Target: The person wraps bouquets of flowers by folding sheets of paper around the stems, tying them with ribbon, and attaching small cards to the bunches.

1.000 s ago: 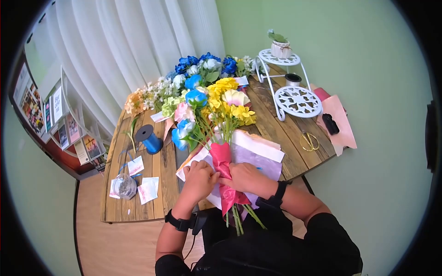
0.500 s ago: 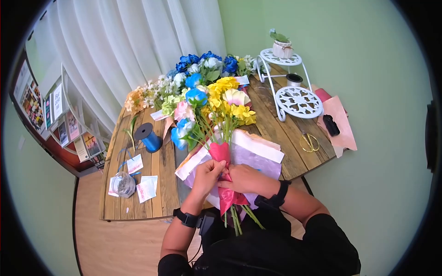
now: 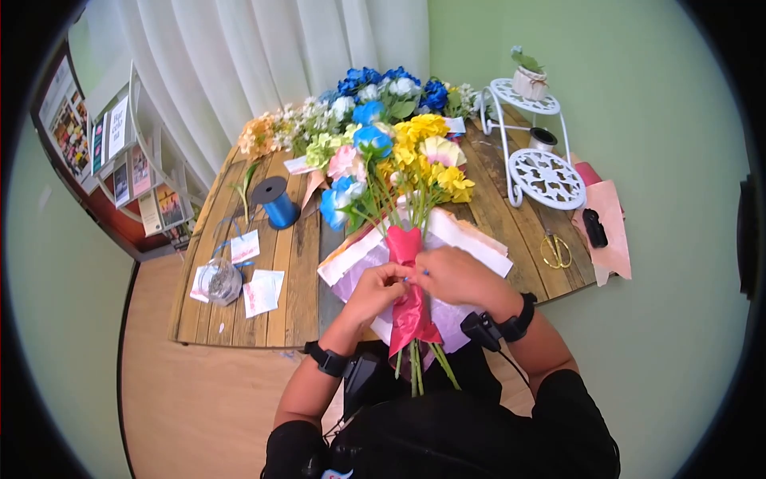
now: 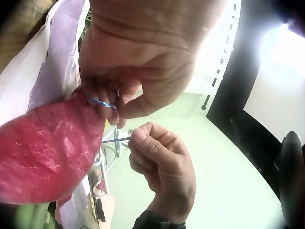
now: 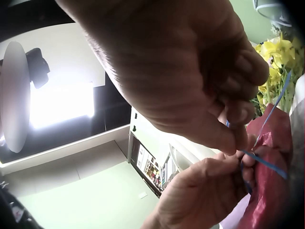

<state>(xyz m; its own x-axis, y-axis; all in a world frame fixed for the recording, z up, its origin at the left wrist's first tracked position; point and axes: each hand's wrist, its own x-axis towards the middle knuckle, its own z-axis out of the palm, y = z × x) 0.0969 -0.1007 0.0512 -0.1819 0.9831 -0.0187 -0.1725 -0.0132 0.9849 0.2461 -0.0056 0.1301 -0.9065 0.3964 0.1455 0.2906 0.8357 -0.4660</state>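
Note:
A bouquet of yellow, blue and pink flowers (image 3: 455,182) lies with its green stems (image 3: 416,367) towards the person. Shiny pinkish-red wrapping (image 3: 411,319) encircles the stems, above lilac and white paper (image 3: 359,263). At the wrap's narrow middle, a thin blue ribbon (image 5: 267,164) crosses it. My left hand (image 3: 375,294) pinches the ribbon close against the wrap. From the other side, my right hand (image 3: 459,275) pinches a ribbon length between thumb and finger, drawn straight in the left wrist view. Curled fingers partly hide where the ribbon crosses.
On the wooden table's left stand a blue ribbon spool (image 3: 277,203) and a glass jar (image 3: 221,281) beside printed cards (image 3: 262,292). Gold-handled scissors (image 3: 554,251), a black object (image 3: 594,228) and a white tiered stand (image 3: 546,177) are at right. More flowers (image 3: 359,84) lie behind.
My right hand has lifted from lying across the wrap and now pinches the ribbon. The left hand has come in to the wrap's middle. The head view has shifted, moving the table in frame.

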